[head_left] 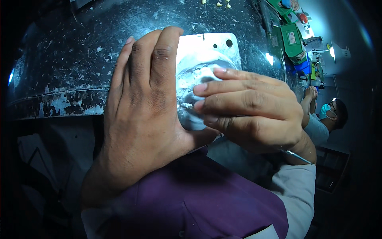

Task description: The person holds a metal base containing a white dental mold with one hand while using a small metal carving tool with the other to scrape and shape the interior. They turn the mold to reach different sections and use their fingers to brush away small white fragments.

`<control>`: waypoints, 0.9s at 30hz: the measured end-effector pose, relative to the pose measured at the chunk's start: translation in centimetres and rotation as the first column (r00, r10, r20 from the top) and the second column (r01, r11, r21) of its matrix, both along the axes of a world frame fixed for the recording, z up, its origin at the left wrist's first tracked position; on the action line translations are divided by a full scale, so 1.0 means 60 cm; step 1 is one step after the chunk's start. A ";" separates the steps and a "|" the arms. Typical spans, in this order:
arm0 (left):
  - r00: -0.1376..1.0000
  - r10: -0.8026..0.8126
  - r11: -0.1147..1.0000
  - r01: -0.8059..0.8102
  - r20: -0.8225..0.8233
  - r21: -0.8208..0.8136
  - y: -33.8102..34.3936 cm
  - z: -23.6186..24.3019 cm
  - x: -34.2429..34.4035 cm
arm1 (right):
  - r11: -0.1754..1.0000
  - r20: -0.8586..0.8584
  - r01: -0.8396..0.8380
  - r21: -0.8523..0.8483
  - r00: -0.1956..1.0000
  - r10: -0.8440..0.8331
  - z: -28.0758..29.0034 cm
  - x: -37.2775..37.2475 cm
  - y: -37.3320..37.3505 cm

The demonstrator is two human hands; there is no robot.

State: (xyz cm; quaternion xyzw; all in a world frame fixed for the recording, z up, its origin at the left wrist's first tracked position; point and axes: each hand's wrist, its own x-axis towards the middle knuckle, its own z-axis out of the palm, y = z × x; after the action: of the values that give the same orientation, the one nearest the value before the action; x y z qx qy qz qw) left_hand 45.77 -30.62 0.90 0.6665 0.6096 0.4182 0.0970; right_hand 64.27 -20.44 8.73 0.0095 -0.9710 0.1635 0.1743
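My left hand (pixel 137 107) is wrapped round the left side of a pale metal plate (pixel 189 44), its fingers over the far edge and its thumb along the near side. The plate has rounded corners, and two dark holes show at its far right. Set in it is a white, lumpy plaster mould (pixel 186 88) with a curved ridge. My right hand (pixel 254 107) lies over the mould's right part, fingers bent together with their tips on the plaster. A thin metal hand tool (pixel 296 155) sticks out from under that palm towards my wrist; its working end is hidden.
The dark, scratched workbench (pixel 71 55) has a chipped near edge. Small yellowish pieces (pixel 219 4) lie at its far side. Green boxes (pixel 293 43) and a lit lamp (pixel 332 51) stand at the far right, where a masked person (pixel 324 119) sits.
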 end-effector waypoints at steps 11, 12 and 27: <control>1.000 0.029 0.998 -0.029 0.000 -0.053 -0.001 0.002 0.005 | 0.980 0.048 0.141 -0.140 0.990 -0.136 0.006 -0.014 -0.009; 0.999 0.032 0.998 -0.032 0.000 -0.056 -0.004 0.003 0.004 | 0.973 0.108 0.154 -0.173 0.985 -0.137 0.016 -0.020 -0.010; 0.999 0.002 0.998 -0.004 0.032 0.069 0.001 -0.004 0.004 | 0.999 0.060 0.042 0.021 0.997 -0.044 0.008 -0.033 -0.010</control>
State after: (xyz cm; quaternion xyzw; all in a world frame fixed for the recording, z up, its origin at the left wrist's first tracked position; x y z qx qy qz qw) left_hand 45.99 -30.56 0.67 0.6618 0.5942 0.4496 0.0828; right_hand 62.29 -21.06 9.22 -0.0147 -0.9774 0.1503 0.1480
